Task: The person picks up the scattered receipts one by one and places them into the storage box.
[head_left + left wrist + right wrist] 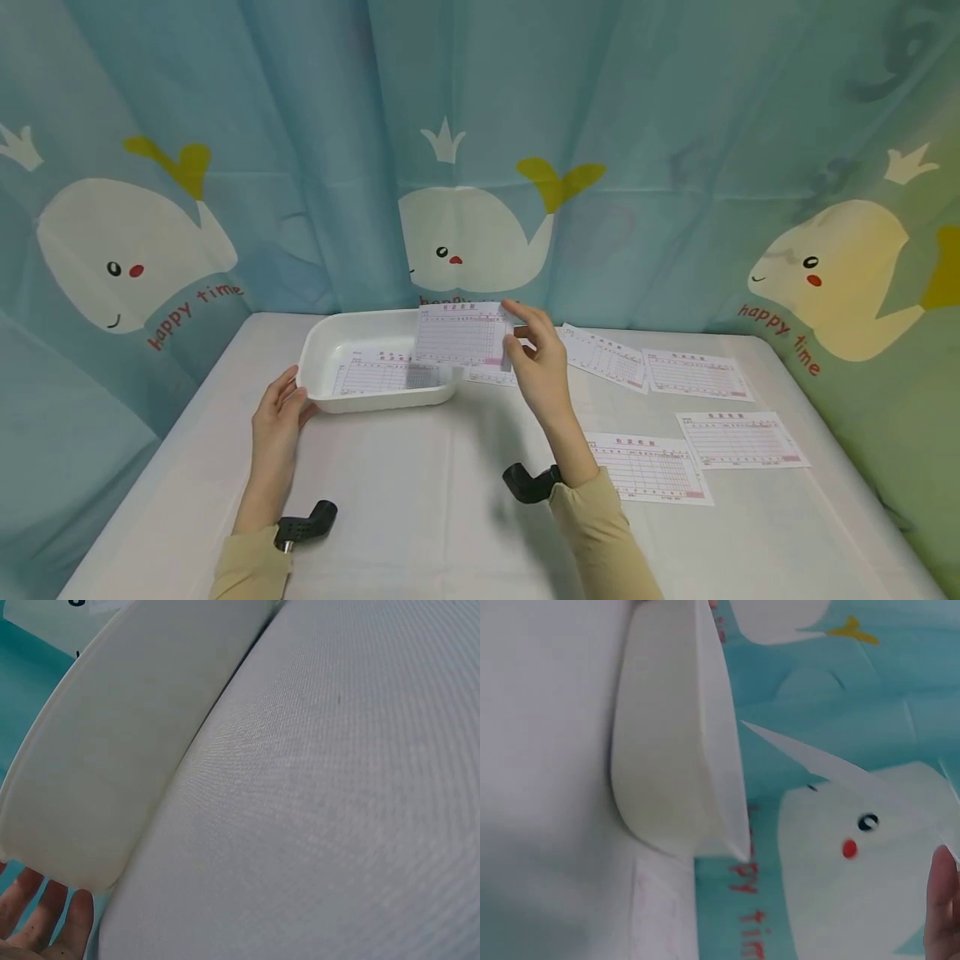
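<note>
My right hand (pixel 542 367) pinches a printed form slip (pixel 459 335) at its right edge, thumb in front and fingers behind. The slip is raised over the right end of a white plastic tray (pixel 390 405), its face toward the head camera. In the right wrist view the slip (pixel 840 769) shows as a thin pale sheet beside the tray. My left hand (pixel 279 408) holds the tray's left end, its fingers (pixel 73 919) at the end wall in the left wrist view. More form slips (pixel 378 375) lie inside the tray.
Several similar slips lie on the white-covered table (pixel 390 500): a partly hidden slip (pixel 491 374) beside the tray, a tilted slip (pixel 606 358), another slip (pixel 697 374) at the back, and a slip (pixel 742 439) overlapping a nearer slip (pixel 648 468). A whale-print curtain (pixel 330 167) hangs behind.
</note>
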`<control>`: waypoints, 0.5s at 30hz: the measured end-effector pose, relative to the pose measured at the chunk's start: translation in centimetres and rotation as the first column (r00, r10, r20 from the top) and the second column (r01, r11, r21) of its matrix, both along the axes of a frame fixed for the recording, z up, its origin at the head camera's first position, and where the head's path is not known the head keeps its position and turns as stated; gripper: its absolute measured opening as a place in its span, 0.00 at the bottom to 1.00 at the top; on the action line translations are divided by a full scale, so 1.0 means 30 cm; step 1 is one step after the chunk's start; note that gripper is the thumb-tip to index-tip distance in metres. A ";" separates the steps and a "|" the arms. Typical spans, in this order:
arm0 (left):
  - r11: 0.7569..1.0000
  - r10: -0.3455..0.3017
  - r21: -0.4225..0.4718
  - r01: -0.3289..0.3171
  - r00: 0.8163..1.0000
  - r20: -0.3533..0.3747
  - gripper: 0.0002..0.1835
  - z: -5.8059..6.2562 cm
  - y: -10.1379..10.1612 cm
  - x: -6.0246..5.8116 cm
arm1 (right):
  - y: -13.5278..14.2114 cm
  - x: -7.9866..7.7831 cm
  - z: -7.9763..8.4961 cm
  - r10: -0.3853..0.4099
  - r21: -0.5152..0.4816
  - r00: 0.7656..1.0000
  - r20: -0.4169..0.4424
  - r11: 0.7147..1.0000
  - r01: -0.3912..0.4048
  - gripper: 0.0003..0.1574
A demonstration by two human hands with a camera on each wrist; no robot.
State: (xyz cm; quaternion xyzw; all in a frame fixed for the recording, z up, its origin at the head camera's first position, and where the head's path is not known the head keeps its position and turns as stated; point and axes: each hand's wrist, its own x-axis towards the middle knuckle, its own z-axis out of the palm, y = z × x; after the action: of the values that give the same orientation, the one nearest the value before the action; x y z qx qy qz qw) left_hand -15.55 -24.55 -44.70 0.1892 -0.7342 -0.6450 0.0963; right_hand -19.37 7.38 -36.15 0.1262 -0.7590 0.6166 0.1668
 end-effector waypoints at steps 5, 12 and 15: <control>1.000 0.000 0.001 0.000 1.000 0.002 0.27 0.001 -0.005 0.003 | -0.065 -0.015 -0.026 0.027 -0.011 0.999 0.028 1.000 -0.027 0.28; 1.000 -0.009 -0.006 0.009 1.000 0.017 0.27 0.003 -0.006 0.000 | -0.137 -0.026 -0.040 0.075 -0.015 0.995 0.058 0.997 -0.075 0.27; 1.000 -0.011 -0.002 0.011 1.000 0.019 0.27 0.003 -0.002 -0.003 | -0.162 -0.039 -0.053 0.083 -0.006 0.995 0.050 0.997 -0.083 0.27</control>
State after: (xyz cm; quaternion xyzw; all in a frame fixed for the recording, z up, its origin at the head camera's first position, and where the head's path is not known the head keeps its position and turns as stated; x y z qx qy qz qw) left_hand -15.64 -24.61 -44.61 0.1914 -0.7367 -0.6429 0.0859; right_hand -20.55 2.51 -37.75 0.1420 -0.7558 0.6274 0.1222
